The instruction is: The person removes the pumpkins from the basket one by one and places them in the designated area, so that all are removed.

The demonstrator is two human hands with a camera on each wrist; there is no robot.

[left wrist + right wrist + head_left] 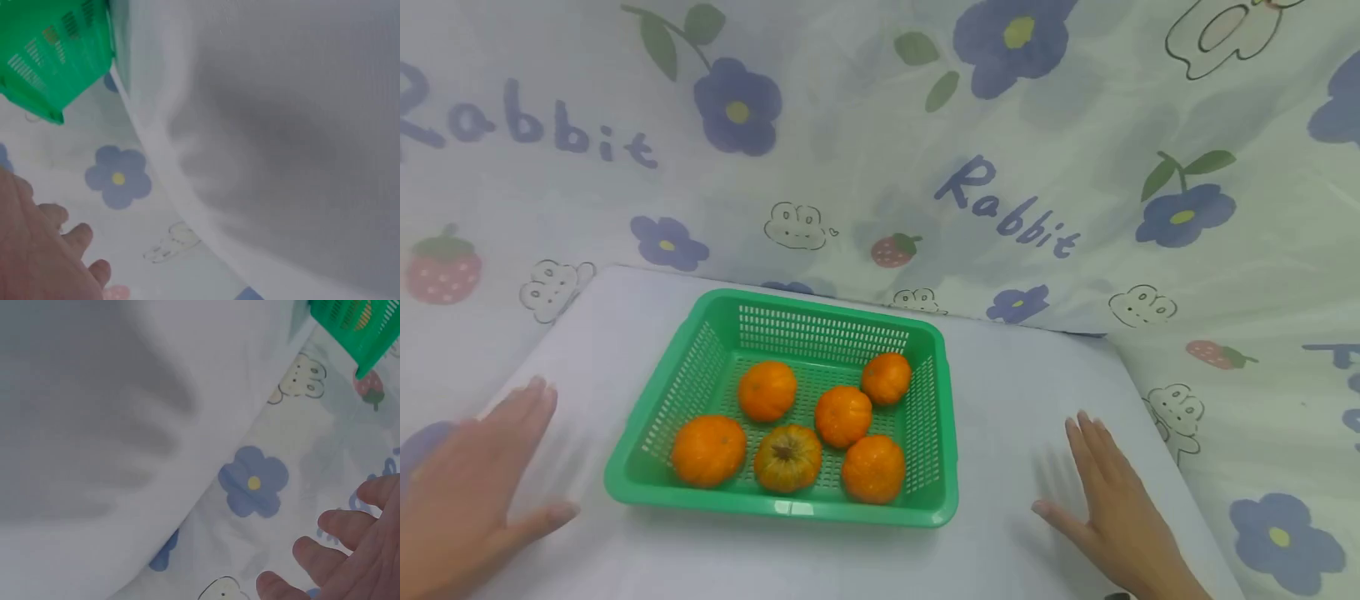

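At left, the bare left hand [482, 492], somewhat blurred, appears empty, fingers extended. At centre, on the white table [1015, 400], stands a green, rectangular, perforated plastic basket [782, 507] holding five round orange fruits [708, 451] and one ridged, greenish-orange fruit [787, 460]; it should prove light, slightly flexible and smooth, best grasped under both short-side rims [947, 417], lest the contents roll. At right, the bare right hand [1108, 500], fingers straight, holds nothing.

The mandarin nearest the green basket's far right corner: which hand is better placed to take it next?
Probably the right hand: open and nearer that mandarin, with only the side of the green basket between. The left hand is off the opposite side and would likely reach across another mandarin.
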